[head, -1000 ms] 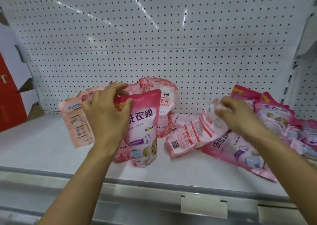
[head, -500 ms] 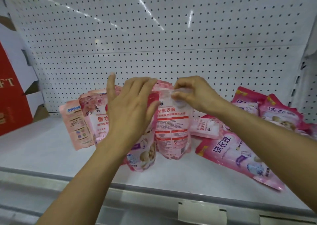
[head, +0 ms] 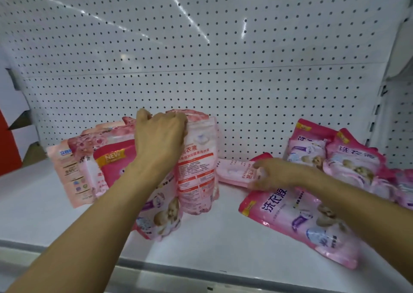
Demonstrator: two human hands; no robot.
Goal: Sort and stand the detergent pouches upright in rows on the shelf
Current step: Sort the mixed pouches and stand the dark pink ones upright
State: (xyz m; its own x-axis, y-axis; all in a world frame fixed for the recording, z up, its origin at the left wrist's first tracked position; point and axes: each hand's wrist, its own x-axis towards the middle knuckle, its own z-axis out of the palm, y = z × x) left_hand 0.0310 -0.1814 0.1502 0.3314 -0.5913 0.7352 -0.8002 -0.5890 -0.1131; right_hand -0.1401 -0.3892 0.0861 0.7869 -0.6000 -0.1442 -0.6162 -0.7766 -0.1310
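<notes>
Where the white pegboard back wall (head: 223,47) rises, the white shelf (head: 212,230) is seen below it, and every place is given from that shelf. At its middle left, a cluster of upright pink pouches (head: 107,165) is stood, with a pale back-label pouch (head: 199,172) at the cluster's right end. Toward the shelf's front right, a flat pink pouch (head: 297,223) is laid face up. At the back right, two leaning pouches (head: 330,156) are propped. The tops of the cluster are gripped by the left hand (head: 161,143), fingers curled over them. A small lying pouch (head: 234,170) at mid-shelf is pinched by the right hand (head: 274,174).
</notes>
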